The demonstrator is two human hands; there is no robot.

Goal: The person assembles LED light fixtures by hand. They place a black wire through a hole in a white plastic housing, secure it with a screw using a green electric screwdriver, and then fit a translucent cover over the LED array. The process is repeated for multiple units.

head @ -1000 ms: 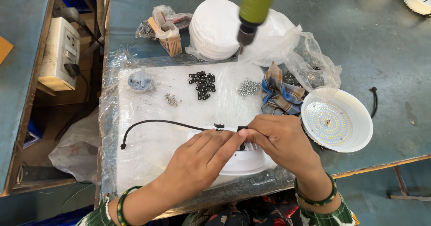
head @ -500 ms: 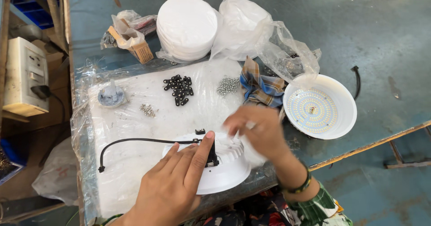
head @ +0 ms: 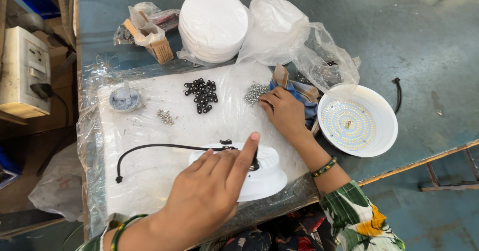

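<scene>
i am pressing my left hand (head: 207, 196) flat on the round white plastic lamp housing (head: 259, 173) at the near edge of the plastic-covered white work board (head: 164, 146), index finger stretched out onto the small black cable clamp (head: 254, 162) where the thin black cable (head: 159, 147) is entering the housing. that hand is spread and resting, not gripping anything. the housing is looking light and hollow to me, a stiff moulded shell with a smooth, likely slippery top, so i am judging that it is best steadied by the palm from above or taken at its rim, not by the cable, which is soft and would just bend. the housing is lying directly under my left palm and fingers, partly hidden by them.

my right hand (head: 284, 111) is reaching well beyond it, fingers loosely curled and touching down at the small heap of silver screws (head: 255, 92), just beside the striped blue cloth (head: 299, 89); i cannot tell whether a screw is already pinched. the screws are tiny, hard and easy to scatter. a pile of black clips (head: 202, 94) is lying to the left of the screws.
</scene>
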